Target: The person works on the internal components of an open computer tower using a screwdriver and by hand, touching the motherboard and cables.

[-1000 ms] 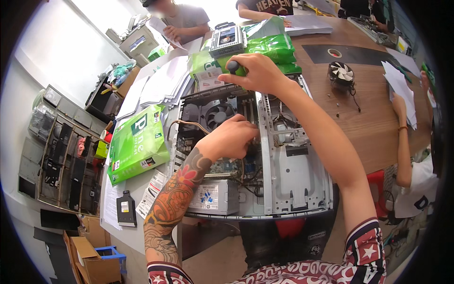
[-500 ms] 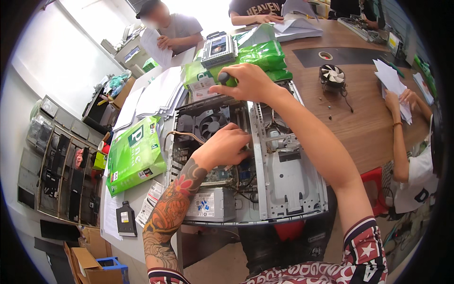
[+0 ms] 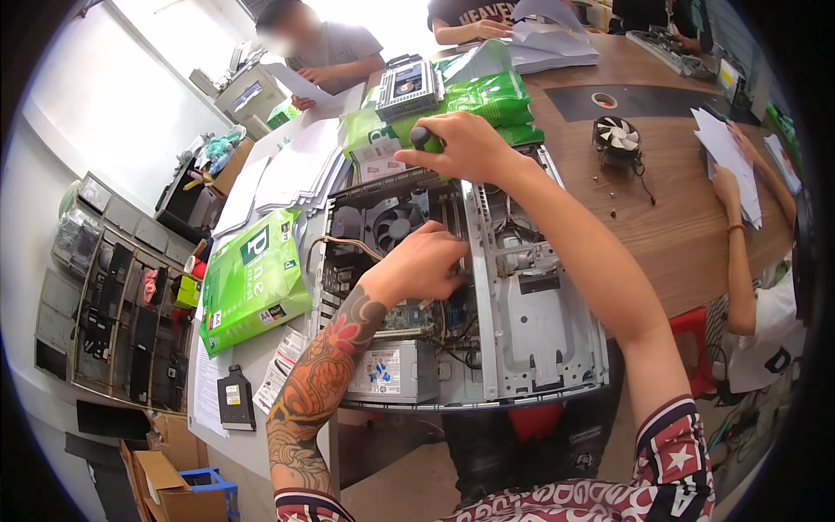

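Note:
An open desktop computer case (image 3: 544, 352) lies on the table in front of me. My right hand (image 3: 465, 148) grips a screwdriver (image 3: 424, 139) with a dark, green-banded handle above the far edge of the case; its tip is hidden. My left hand (image 3: 422, 265) reaches into the case beside a black fan (image 3: 398, 228), fingers curled downward over the circuit board (image 3: 404, 322). What those fingertips pinch or touch is hidden. At the near left of the case sits a silver power supply (image 3: 396, 374) with several small blue bits on top.
Left of the case lie a green paper pack (image 3: 257, 283), paper stacks (image 3: 296, 170) and a black drive caddy (image 3: 235, 398). Beyond it, a metal drive unit (image 3: 407, 90) rests on green packs. A cooler fan (image 3: 617, 137) and loose screws stand right. Co-workers handle papers around the table.
Both my hands stay at nearly the same places over the case, while the whole view shifts slightly. The person across the table has lowered a sheet of paper.

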{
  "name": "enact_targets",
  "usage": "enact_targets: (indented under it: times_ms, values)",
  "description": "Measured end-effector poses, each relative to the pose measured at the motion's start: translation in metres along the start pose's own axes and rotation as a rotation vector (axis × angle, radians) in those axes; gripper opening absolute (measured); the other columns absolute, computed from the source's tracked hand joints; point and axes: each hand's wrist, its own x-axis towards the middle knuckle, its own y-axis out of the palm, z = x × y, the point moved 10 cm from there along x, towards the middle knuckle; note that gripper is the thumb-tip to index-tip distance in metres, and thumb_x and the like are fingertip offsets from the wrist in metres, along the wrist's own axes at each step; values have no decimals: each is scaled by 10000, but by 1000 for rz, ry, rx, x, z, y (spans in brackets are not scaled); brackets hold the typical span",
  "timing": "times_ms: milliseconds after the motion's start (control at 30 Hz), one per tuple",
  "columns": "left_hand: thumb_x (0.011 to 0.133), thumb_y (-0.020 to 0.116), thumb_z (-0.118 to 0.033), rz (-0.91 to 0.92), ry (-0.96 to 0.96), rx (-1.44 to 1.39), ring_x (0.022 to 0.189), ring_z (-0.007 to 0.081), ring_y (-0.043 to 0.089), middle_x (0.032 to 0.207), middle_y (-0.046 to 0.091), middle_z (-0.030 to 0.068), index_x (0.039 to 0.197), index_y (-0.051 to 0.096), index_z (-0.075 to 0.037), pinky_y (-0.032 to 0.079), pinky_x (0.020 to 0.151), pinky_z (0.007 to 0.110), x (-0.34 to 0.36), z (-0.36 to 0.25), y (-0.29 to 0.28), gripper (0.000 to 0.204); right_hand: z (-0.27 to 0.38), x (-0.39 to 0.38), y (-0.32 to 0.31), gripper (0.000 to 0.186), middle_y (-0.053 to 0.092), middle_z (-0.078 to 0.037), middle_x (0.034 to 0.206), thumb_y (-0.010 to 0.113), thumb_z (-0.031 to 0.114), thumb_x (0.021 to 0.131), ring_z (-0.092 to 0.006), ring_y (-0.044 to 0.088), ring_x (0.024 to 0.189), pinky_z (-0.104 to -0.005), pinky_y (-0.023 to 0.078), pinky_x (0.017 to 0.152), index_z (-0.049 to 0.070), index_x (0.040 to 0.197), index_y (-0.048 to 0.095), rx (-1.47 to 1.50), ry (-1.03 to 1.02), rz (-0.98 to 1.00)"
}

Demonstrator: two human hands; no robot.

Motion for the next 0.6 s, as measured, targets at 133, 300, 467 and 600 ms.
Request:
enact_targets:
  times_ms: [133,300,467,600]
  values:
    - [731,698,-157,12,1,48,828,299,626,775,650,93,837,637,-33,440,945,376,0,1,2,174,1,1,-1,524,659,-170,700,724,536,859,-354,644,657,-406,511,655,16,824,670,13,16,23]
    - [736,691,-143,-27,4,44,830,302,630,790,653,103,826,637,-27,441,941,376,-1,-6,0,156,3,0,-2,527,646,-163,661,722,530,865,-346,646,639,-406,511,651,9,811,666,2,8,9]
    - [747,685,-148,-4,24,174,843,300,631,835,653,115,781,643,-18,446,930,385,1,-12,4,141,-1,2,1,585,696,-181,784,662,604,872,-381,685,776,-455,532,724,22,900,706,0,52,90]
    - [749,684,-159,-9,34,149,847,301,629,830,647,120,776,643,-12,449,927,388,1,-16,-1,155,-6,1,1,587,695,-183,782,656,606,874,-382,685,780,-457,534,724,23,913,711,35,93,106]
